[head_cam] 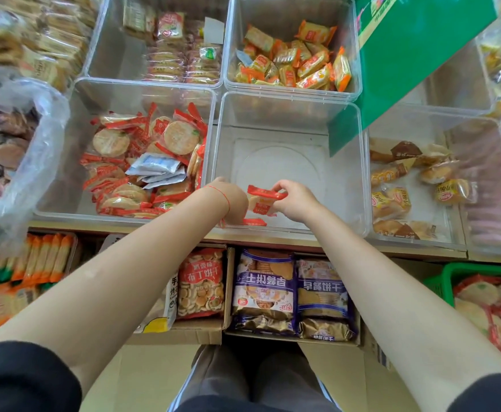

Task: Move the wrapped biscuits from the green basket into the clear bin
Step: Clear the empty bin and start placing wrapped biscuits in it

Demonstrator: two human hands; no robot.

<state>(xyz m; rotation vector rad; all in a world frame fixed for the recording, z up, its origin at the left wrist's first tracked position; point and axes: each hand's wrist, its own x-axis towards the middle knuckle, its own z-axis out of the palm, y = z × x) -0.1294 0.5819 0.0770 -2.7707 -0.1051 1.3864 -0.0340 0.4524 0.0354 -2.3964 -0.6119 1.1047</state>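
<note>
Both my hands are inside the clear bin [288, 114] at the middle of the shelf, near its front wall. My right hand [295, 200] pinches the red end of a wrapped biscuit [262, 200] that hangs between the hands. My left hand [233, 203] is curled downward beside it, with red wrapper edges [253, 222] showing under its fingers at the bin floor. The rest of the bin floor is bare. The green basket [451, 278] sits low at the right edge, holding several round biscuits in red-trimmed wrappers.
A clear bin [142, 90] to the left holds the same red-wrapped biscuits. Other bins hold orange packets [299, 60] behind and bread rolls [398, 185] to the right. A green board [415, 60] leans over the back right. Boxed biscuit bags [291, 295] stand below the shelf.
</note>
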